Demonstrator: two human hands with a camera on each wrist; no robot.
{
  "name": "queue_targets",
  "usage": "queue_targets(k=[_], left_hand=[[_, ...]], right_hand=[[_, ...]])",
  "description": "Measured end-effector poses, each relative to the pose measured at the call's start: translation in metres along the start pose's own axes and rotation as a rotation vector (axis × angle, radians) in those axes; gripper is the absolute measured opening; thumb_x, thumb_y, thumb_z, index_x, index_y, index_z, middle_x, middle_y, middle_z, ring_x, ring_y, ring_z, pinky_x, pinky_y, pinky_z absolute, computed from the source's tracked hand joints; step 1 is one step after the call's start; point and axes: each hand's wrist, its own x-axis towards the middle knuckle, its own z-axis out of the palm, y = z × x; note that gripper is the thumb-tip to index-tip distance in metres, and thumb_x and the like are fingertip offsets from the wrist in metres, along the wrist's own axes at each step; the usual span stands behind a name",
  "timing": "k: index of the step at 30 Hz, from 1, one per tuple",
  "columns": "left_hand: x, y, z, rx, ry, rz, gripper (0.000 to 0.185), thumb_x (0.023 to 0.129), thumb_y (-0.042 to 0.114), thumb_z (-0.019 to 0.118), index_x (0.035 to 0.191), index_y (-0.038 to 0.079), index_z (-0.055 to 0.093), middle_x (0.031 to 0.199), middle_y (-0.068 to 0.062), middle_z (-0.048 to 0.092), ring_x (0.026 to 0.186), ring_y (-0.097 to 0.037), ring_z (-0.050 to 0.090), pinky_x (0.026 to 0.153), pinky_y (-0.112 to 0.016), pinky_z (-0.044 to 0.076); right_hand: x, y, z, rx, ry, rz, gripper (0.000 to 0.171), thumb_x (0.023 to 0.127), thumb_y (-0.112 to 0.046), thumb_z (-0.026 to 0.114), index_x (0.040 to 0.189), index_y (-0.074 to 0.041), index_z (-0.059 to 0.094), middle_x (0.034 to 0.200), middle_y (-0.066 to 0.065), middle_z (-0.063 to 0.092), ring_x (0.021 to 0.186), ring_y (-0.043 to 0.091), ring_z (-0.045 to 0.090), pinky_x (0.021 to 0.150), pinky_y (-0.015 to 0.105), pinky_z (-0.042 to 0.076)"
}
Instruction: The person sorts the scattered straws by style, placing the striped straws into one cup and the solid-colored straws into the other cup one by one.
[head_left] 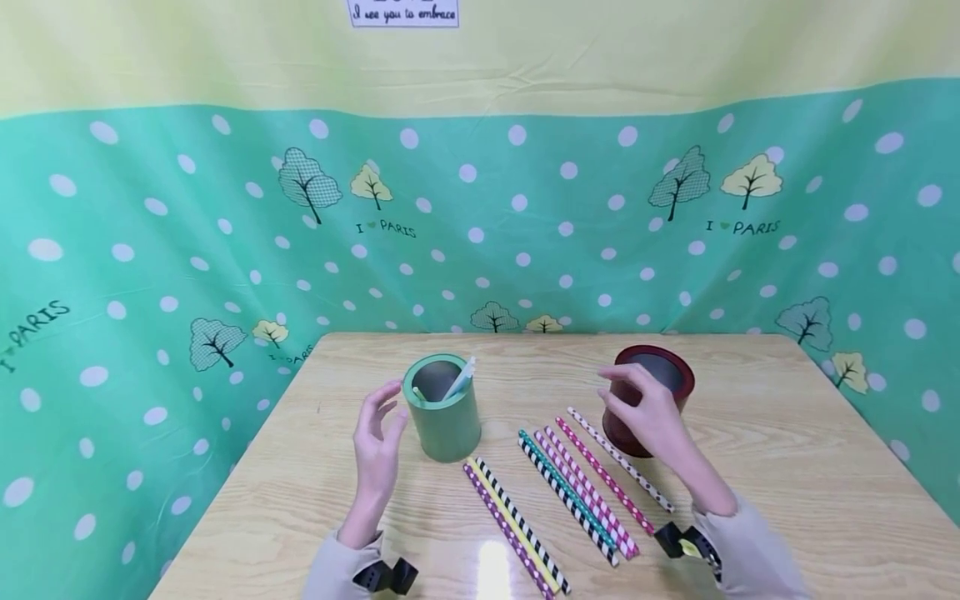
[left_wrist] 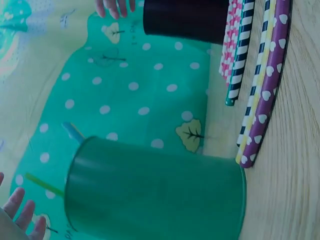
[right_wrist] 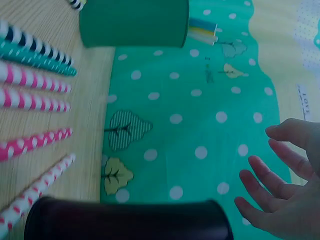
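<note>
My left hand (head_left: 377, 450) hovers just left of a green cylindrical cup (head_left: 447, 429), fingers loosely bent, nothing in them. Several straws, a light blue one (head_left: 461, 380) among them, lean inside this cup. In front of the dark red cup (head_left: 619, 432) my right hand (head_left: 651, 417) is raised with fingers spread and bent, holding nothing; it hides part of that cup. Between the cups lie patterned paper straws: a purple one with hearts (head_left: 510, 533), a yellow one and a black-striped one, then teal, black-striped, pink-striped, pink dotted and white dotted (head_left: 622, 460) ones.
A light wooden table (head_left: 300, 492) carries everything. Behind and beside it hangs a green polka-dot cloth (head_left: 517, 242) with printed trees. Each wrist wears a black camera strap, the right one (head_left: 686, 543) close to the straws' near ends.
</note>
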Motion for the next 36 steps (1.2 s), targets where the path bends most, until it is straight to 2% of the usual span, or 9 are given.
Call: queue_targets(k=[5, 10, 13, 16, 19, 23, 27, 31, 36], left_hand=[[-0.006, 0.015, 0.009, 0.015, -0.111, 0.119, 0.029, 0.078, -0.013, 0.051, 0.107, -0.012, 0.050, 0.111, -0.023, 0.050, 0.110, -0.016, 0.045, 0.093, -0.026, 0.033], [-0.014, 0.022, 0.020, 0.049, -0.248, 0.194, 0.029, 0.073, -0.016, 0.055, 0.100, -0.008, 0.054, 0.110, -0.022, 0.052, 0.110, -0.020, 0.045, 0.099, -0.025, 0.027], [-0.018, 0.018, 0.024, 0.091, -0.383, 0.199, 0.030, 0.070, -0.015, 0.058, 0.098, -0.004, 0.057, 0.105, -0.020, 0.056, 0.104, -0.020, 0.050, 0.097, -0.027, 0.031], [-0.022, 0.011, 0.027, 0.141, -0.559, 0.145, 0.028, 0.071, -0.009, 0.062, 0.097, 0.000, 0.059, 0.101, -0.015, 0.059, 0.099, -0.020, 0.053, 0.092, -0.031, 0.038], [-0.025, 0.002, 0.027, 0.195, -0.729, 0.040, 0.026, 0.074, 0.001, 0.065, 0.098, 0.007, 0.060, 0.099, -0.006, 0.061, 0.096, -0.018, 0.054, 0.088, -0.036, 0.041], [-0.027, -0.009, 0.027, 0.263, -0.902, -0.070, 0.022, 0.075, 0.011, 0.067, 0.096, 0.015, 0.061, 0.096, 0.006, 0.061, 0.094, -0.010, 0.054, 0.087, -0.036, 0.041], [-0.029, -0.019, 0.027, 0.304, -1.013, -0.093, 0.020, 0.074, 0.011, 0.067, 0.093, 0.015, 0.062, 0.092, 0.008, 0.061, 0.090, -0.010, 0.055, 0.084, -0.035, 0.042], [-0.031, -0.028, 0.028, 0.340, -1.099, -0.112, 0.019, 0.074, 0.013, 0.067, 0.092, 0.012, 0.063, 0.090, 0.007, 0.061, 0.087, -0.015, 0.056, 0.080, -0.031, 0.044], [-0.034, -0.035, 0.030, 0.372, -1.174, -0.134, 0.019, 0.073, 0.013, 0.068, 0.091, 0.012, 0.063, 0.090, 0.009, 0.060, 0.085, -0.012, 0.055, 0.078, -0.026, 0.044]], right_hand=[[-0.005, 0.014, -0.012, -0.034, 0.043, 0.011, 0.025, 0.080, -0.004, 0.063, 0.105, -0.003, 0.058, 0.103, 0.011, 0.058, 0.099, 0.023, 0.050, 0.081, 0.044, 0.043], [-0.011, 0.024, -0.021, -0.070, 0.084, 0.022, 0.023, 0.081, -0.006, 0.063, 0.103, -0.004, 0.059, 0.103, 0.012, 0.056, 0.099, 0.024, 0.049, 0.079, 0.018, 0.042], [-0.014, 0.030, -0.025, -0.078, 0.100, 0.014, 0.023, 0.079, -0.004, 0.063, 0.102, -0.003, 0.059, 0.103, 0.013, 0.056, 0.099, 0.027, 0.048, 0.079, 0.006, 0.034], [-0.016, 0.038, -0.028, -0.094, 0.113, 0.006, 0.024, 0.077, -0.001, 0.064, 0.101, -0.001, 0.060, 0.103, 0.014, 0.055, 0.100, 0.028, 0.047, 0.082, 0.008, 0.032], [-0.018, 0.044, -0.031, -0.115, 0.109, 0.013, 0.024, 0.077, -0.002, 0.065, 0.101, 0.000, 0.060, 0.106, 0.016, 0.055, 0.105, 0.031, 0.044, 0.091, 0.030, 0.038], [-0.021, 0.050, -0.035, -0.104, 0.105, 0.022, 0.025, 0.078, -0.002, 0.065, 0.102, 0.002, 0.060, 0.109, 0.020, 0.053, 0.108, 0.036, 0.041, 0.085, 0.055, 0.036], [-0.022, 0.054, -0.037, -0.102, 0.113, 0.021, 0.024, 0.078, -0.004, 0.065, 0.101, 0.002, 0.060, 0.109, 0.020, 0.054, 0.108, 0.036, 0.042, 0.086, 0.054, 0.035], [-0.023, 0.057, -0.037, -0.116, 0.115, 0.035, 0.023, 0.079, -0.010, 0.065, 0.100, 0.000, 0.061, 0.109, 0.018, 0.055, 0.106, 0.033, 0.044, 0.091, 0.038, 0.035], [-0.025, 0.060, -0.037, -0.112, 0.110, 0.068, 0.024, 0.081, -0.016, 0.064, 0.099, 0.000, 0.062, 0.110, 0.017, 0.056, 0.107, 0.032, 0.045, 0.094, 0.032, 0.034]])
